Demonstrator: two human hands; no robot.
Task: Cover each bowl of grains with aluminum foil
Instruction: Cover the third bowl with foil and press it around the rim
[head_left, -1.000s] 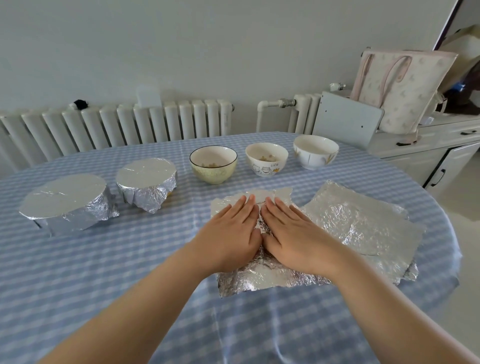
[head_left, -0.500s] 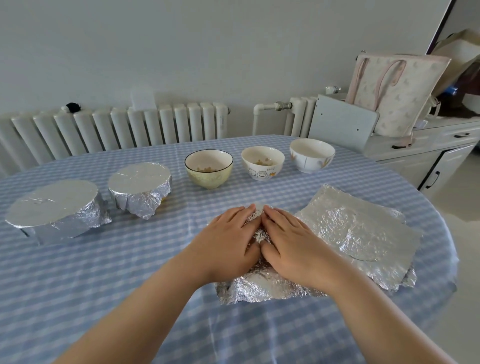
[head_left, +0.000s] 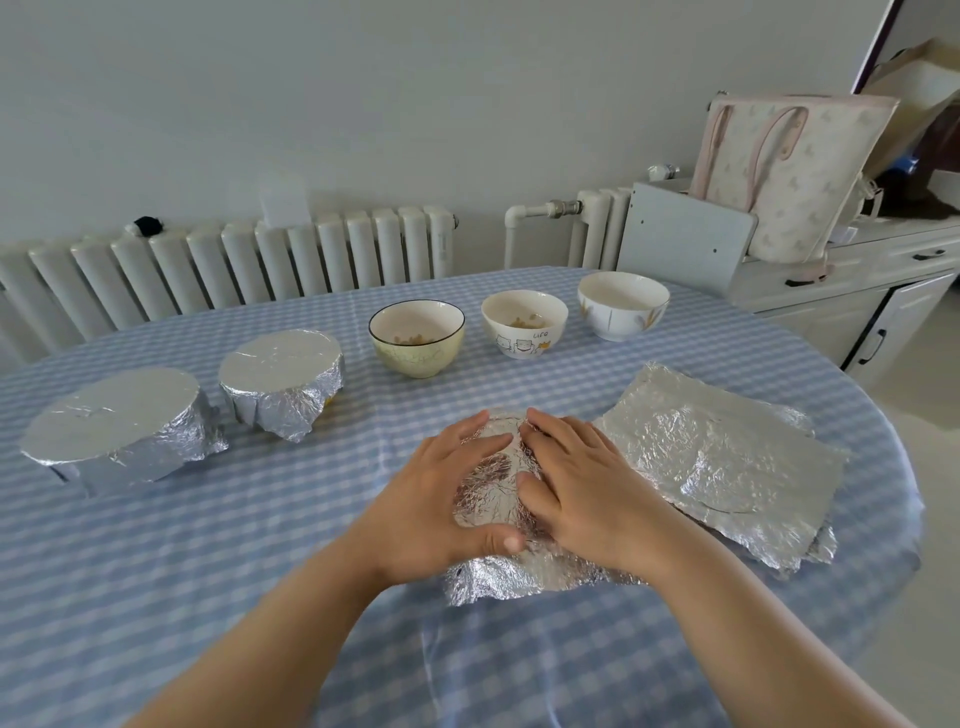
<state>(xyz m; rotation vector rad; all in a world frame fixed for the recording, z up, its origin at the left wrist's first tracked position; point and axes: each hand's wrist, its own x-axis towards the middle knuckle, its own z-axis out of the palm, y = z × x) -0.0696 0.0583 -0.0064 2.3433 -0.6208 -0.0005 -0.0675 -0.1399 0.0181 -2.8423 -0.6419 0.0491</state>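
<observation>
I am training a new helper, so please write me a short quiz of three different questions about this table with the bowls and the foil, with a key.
1. How many bowls in the far row are not yet covered?
2. True or false: both hands rest on the same foil piece.
3. Where does the spare foil stack lie: A, left of the hands; B, right of the hands; C, behind the bowls?

Key
1. Three: the yellow bowl, the cat bowl and the white bowl.
2. True: the left hand and right hand press on the crinkled foil.
3. B: the foil stack.
</observation>
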